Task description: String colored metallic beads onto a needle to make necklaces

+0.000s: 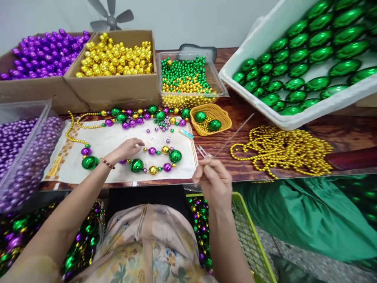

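My left hand (pixel 130 149) hovers over the white cloth (pixel 88 145), fingers bent together at one end of a curved bead strand (pixel 152 170). Whether anything is between those fingertips, I cannot make out. This strand mixes purple, gold and green beads, with large green balls (pixel 175 156) among them. Right of the cloth, my right hand (pixel 216 179) is closed around small thread snips (pixel 204 152), blades pointing up and left. A long thin needle (pixel 235 133) slants up and right from the same hand. Loose small purple beads (pixel 168 141) lie on the cloth.
Boxes of purple (pixel 50 53) and gold beads (pixel 118 57) line the back, beside a clear tub (pixel 191 94). A yellow basket (pixel 225 124), gold bead strings (pixel 288 151) and a tilted foam box (pixel 253 106) stand right. Crates (pixel 253 232) sit below the table edge.
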The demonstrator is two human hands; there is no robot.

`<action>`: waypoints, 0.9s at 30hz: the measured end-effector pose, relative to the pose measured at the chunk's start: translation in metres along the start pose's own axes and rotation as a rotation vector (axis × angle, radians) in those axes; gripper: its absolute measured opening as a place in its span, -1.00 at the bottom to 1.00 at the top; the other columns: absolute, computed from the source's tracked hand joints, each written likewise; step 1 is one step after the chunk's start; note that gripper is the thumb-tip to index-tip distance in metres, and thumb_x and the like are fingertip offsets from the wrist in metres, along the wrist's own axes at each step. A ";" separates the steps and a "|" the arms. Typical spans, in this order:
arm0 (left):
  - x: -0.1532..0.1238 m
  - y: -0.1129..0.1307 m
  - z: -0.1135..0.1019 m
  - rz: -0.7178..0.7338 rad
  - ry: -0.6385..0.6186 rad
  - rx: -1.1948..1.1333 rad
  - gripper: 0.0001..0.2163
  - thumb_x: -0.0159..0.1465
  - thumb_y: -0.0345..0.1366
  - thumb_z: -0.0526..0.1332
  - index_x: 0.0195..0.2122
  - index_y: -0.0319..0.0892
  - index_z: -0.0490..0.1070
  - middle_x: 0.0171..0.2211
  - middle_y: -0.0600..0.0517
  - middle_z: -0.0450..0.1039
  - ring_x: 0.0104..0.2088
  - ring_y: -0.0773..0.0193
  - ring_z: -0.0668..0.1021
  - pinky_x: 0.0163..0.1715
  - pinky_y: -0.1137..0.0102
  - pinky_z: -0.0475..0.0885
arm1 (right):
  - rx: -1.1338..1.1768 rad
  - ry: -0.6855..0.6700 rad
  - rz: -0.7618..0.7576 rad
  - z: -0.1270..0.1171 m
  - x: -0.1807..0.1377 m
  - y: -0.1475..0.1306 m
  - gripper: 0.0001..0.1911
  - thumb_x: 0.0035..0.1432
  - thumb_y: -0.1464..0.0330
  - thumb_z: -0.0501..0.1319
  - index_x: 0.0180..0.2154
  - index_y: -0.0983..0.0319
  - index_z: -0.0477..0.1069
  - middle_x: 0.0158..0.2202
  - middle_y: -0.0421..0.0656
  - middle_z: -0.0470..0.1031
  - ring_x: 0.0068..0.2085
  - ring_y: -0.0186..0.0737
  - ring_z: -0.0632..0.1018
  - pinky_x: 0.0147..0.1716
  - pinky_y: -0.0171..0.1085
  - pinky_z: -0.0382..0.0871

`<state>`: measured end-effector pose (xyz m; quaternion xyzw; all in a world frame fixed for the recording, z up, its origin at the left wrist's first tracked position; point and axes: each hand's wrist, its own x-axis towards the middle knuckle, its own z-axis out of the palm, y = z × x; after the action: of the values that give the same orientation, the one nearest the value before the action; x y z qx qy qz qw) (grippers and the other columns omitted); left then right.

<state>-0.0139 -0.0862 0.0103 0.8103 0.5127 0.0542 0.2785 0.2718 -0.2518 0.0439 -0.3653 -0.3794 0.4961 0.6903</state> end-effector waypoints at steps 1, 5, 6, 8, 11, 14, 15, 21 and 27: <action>0.002 0.002 -0.005 0.015 -0.006 0.014 -0.67 0.17 -0.39 0.12 -0.09 -0.18 0.57 -0.06 -0.10 0.59 -0.16 0.13 0.60 -0.09 0.26 0.48 | 0.024 -0.008 0.028 -0.003 -0.003 0.005 -0.86 0.21 0.28 0.33 -0.21 0.17 0.59 -0.55 -0.26 0.49 -0.59 -0.36 0.48 -0.64 -0.40 0.40; 0.034 0.038 -0.016 0.124 0.157 0.040 -0.70 0.30 -0.29 0.08 -0.05 -0.18 0.53 -0.05 -0.11 0.58 -0.12 0.13 0.59 -0.06 0.23 0.47 | 0.103 -0.058 0.106 -0.010 -0.014 0.030 -0.82 0.26 0.31 0.30 -0.11 0.13 0.60 -0.48 -0.22 0.57 -0.50 -0.34 0.56 -0.58 -0.41 0.44; 0.048 0.055 -0.014 0.177 0.198 0.061 -0.72 0.34 -0.26 0.07 -0.07 -0.18 0.53 -0.07 -0.11 0.58 -0.10 0.13 0.58 -0.05 0.23 0.46 | 0.111 -0.063 0.119 -0.010 -0.016 0.036 -0.82 0.26 0.32 0.30 -0.10 0.12 0.61 -0.46 -0.22 0.59 -0.48 -0.34 0.57 -0.56 -0.41 0.46; 0.083 0.093 -0.007 0.306 0.223 0.139 -0.74 0.39 -0.27 0.05 -0.10 -0.17 0.53 -0.08 -0.10 0.57 -0.09 0.13 0.56 -0.05 0.24 0.44 | 0.121 -0.060 0.144 -0.010 -0.021 0.046 -0.85 0.27 0.33 0.31 -0.13 0.13 0.62 -0.45 -0.20 0.62 -0.47 -0.35 0.59 -0.51 -0.41 0.47; 0.138 0.153 0.013 0.423 0.221 0.364 -0.74 0.40 -0.31 0.06 -0.07 -0.24 0.51 -0.10 -0.17 0.54 -0.07 0.08 0.53 -0.02 0.20 0.39 | 0.146 -0.051 0.181 -0.008 -0.028 0.057 -0.90 0.26 0.35 0.32 -0.22 0.15 0.63 -0.45 -0.18 0.65 -0.48 -0.36 0.60 -0.49 -0.42 0.48; 0.185 0.193 0.033 0.507 0.227 0.574 -0.70 0.38 -0.33 0.11 0.07 -0.30 0.45 0.04 -0.25 0.46 0.08 -0.07 0.44 0.03 0.10 0.33 | 0.185 -0.034 0.204 -0.008 -0.034 0.063 -0.91 0.24 0.34 0.34 -0.24 0.16 0.64 -0.46 -0.17 0.66 -0.50 -0.34 0.61 -0.52 -0.41 0.48; 0.198 0.200 0.038 0.535 0.221 0.614 -0.67 0.37 -0.34 0.14 0.13 -0.30 0.41 0.10 -0.27 0.42 0.12 -0.09 0.42 0.06 0.08 0.30 | 0.195 -0.021 0.209 -0.008 -0.035 0.064 -0.91 0.23 0.34 0.34 -0.24 0.16 0.65 -0.45 -0.17 0.66 -0.50 -0.33 0.62 -0.52 -0.41 0.48; 0.239 0.203 0.057 0.484 0.102 0.688 -0.58 0.32 -0.36 0.27 0.20 -0.27 0.35 0.21 -0.31 0.34 0.17 -0.05 0.33 0.18 0.02 0.17 | 0.216 0.025 0.289 -0.011 -0.041 0.075 -0.90 0.20 0.34 0.35 -0.25 0.17 0.64 -0.44 -0.17 0.65 -0.50 -0.31 0.61 -0.52 -0.37 0.50; 0.247 0.207 0.054 0.507 -0.013 0.450 -0.53 0.32 -0.31 -0.18 -0.04 -0.66 0.30 0.28 -0.32 0.17 0.24 -0.25 0.26 0.12 -0.03 0.13 | 0.142 0.029 0.336 -0.011 -0.038 0.072 -0.87 0.20 0.32 0.33 -0.23 0.20 0.63 -0.43 -0.16 0.64 -0.50 -0.28 0.61 -0.52 -0.33 0.50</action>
<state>0.2879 0.0392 0.0214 0.9535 0.2922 0.0022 0.0736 0.2438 -0.2727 -0.0306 -0.3809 -0.2669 0.6245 0.6274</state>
